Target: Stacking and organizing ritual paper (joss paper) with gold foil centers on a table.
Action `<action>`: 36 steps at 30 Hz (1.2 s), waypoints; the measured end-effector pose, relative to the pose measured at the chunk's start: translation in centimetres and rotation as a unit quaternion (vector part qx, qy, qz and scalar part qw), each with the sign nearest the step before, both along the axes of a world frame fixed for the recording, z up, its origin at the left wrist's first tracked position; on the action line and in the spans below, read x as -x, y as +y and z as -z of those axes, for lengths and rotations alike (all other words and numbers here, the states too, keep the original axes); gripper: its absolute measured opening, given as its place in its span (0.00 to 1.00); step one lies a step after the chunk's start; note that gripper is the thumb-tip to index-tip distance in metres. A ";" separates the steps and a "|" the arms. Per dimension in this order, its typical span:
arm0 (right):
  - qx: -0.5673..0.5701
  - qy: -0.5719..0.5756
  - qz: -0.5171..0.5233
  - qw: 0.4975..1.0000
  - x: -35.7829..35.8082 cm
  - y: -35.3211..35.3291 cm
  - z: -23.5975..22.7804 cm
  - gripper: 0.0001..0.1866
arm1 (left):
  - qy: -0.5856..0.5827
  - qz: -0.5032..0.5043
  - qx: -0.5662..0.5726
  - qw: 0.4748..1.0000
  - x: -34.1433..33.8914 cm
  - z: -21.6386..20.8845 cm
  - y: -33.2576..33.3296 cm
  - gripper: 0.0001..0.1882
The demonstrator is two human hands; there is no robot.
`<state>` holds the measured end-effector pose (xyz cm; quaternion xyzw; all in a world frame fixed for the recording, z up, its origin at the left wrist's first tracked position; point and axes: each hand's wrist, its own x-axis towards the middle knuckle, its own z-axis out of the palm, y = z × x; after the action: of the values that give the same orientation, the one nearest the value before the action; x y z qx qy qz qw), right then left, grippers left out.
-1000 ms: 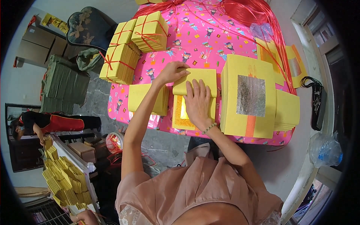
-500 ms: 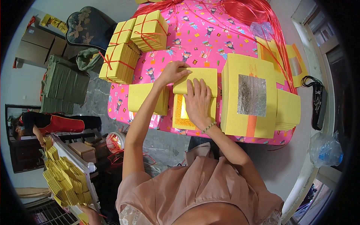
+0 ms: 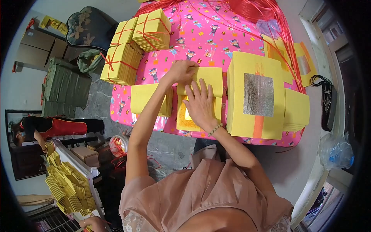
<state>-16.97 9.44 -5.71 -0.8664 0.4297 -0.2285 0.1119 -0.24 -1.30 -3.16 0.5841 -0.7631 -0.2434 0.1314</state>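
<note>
A sheet of yellow paper lies in front of me, its far part folded over toward me. Its near part shows a printed orange border around a gold patch. My left hand is closed at the far left corner of the fold, fingers bent and thumb on the paper. My right hand lies open across the fold's near edge, fingers spread. To the right stands a thick stack of large yellow sheets, topped by a silver square on an orange band. A smaller stack of folded yellow paper sits left, partly behind my left forearm.
Red-tied yellow bundles stand at the table's far left. Red plastic string spreads over the far side of the pink patterned tablecloth. More folded paper lies at the right edge. At left, another person handles yellow bundles.
My right hand has shifted slightly left and its fingers have spread wider. My left hand has moved slightly farther away, with its fingers more bent. The sheet stays folded.
</note>
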 end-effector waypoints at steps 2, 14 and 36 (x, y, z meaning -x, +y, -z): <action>-0.002 0.008 0.003 1.000 -0.1 -0.1 0.0 0.28 | 0.012 0.015 0.007 1.000 0.6 -0.3 -0.1 0.19; 0.004 -0.009 0.002 1.000 0.0 -0.1 0.4 0.24 | 0.016 -0.038 -0.011 0.999 1.8 -0.5 0.6 0.27; -0.048 -0.014 -0.026 0.998 0.5 0.4 0.0 0.41 | 0.084 -0.017 0.044 0.995 2.3 1.6 1.8 0.23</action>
<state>-17.51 9.83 -5.74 -0.8676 0.4156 -0.2168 0.1659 -2.53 0.54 -4.72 0.5680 -0.7495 -0.2558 0.2241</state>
